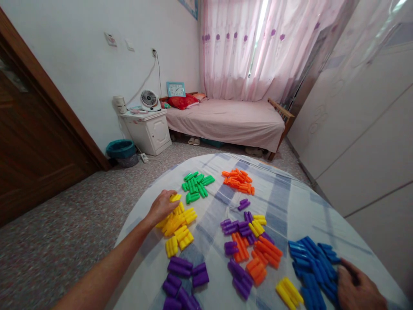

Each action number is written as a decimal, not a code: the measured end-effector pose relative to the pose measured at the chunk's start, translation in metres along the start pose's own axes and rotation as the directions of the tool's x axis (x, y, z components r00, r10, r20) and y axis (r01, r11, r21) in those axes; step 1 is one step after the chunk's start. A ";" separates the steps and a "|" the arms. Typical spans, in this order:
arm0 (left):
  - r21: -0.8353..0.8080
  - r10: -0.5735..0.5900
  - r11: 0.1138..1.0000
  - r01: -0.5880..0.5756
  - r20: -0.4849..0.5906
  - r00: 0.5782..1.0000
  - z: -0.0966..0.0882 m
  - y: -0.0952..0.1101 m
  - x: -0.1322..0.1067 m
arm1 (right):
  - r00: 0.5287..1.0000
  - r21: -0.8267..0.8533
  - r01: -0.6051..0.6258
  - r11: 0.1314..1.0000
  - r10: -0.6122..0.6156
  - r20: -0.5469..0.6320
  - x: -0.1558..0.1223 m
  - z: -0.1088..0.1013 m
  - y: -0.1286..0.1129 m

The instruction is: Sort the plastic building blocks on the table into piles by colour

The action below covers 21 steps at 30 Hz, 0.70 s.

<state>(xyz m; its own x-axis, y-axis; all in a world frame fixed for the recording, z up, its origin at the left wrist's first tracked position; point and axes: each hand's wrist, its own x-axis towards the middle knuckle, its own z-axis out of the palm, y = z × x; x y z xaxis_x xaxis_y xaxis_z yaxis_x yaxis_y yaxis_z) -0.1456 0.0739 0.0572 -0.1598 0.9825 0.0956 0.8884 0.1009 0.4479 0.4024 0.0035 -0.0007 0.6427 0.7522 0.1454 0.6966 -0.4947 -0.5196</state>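
Note:
My left hand (163, 206) reaches over the pile of yellow blocks (179, 226) on the left of the cloth-covered table (290, 202), fingers curled around a yellow block (176, 197) at the pile's far edge. My right hand (358, 289) rests at the near right corner, fingers bent against the pile of blue blocks (311, 265); what it grips, if anything, is hidden. A mixed heap of purple, orange and yellow blocks (250, 243) lies between the hands.
Sorted piles lie on the cloth: green blocks (196, 186), orange blocks (238, 181), purple blocks (183, 280), a few yellow blocks (288, 292). Beyond the table stand a bed (229, 120), a white nightstand (150, 131) and white wardrobes (361, 125).

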 end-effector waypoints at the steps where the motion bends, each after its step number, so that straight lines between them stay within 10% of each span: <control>1: 0.012 -0.025 1.000 0.025 0.030 0.999 0.003 -0.010 -0.003 | 0.999 -0.034 -0.040 0.999 0.040 0.003 -0.002 -0.003 -0.007; 7: 0.011 0.032 0.999 -0.032 -0.076 0.997 -0.001 0.001 -0.009 | 0.994 -0.090 -0.105 0.990 0.107 0.018 -0.010 -0.012 -0.024; 11: -0.184 0.308 0.930 -0.318 -0.080 0.948 0.003 0.078 -0.008 | 0.994 -0.077 -0.110 0.991 0.111 0.013 -0.010 -0.010 -0.023; 15: -0.253 0.594 0.793 -0.553 0.125 0.794 0.044 0.175 -0.009 | 0.994 -0.086 -0.105 0.991 0.106 0.007 -0.011 -0.009 -0.023; 18: -0.095 0.648 0.755 -0.648 0.259 0.716 0.083 0.231 -0.006 | 0.995 -0.088 -0.095 0.992 0.096 0.005 -0.012 -0.009 -0.022; 21: 0.037 0.583 0.775 -0.631 0.341 0.737 0.113 0.263 -0.001 | 0.997 -0.074 -0.077 0.994 0.077 0.000 -0.012 -0.010 -0.021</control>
<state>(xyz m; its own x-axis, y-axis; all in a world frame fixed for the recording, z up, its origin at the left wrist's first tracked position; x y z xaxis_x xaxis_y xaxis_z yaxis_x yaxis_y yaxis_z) 0.1369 0.1169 0.0747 0.5474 0.8364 0.0283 0.8054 -0.5357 0.2536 0.3831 0.0007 0.0167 0.6945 0.7118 0.1053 0.6669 -0.5818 -0.4657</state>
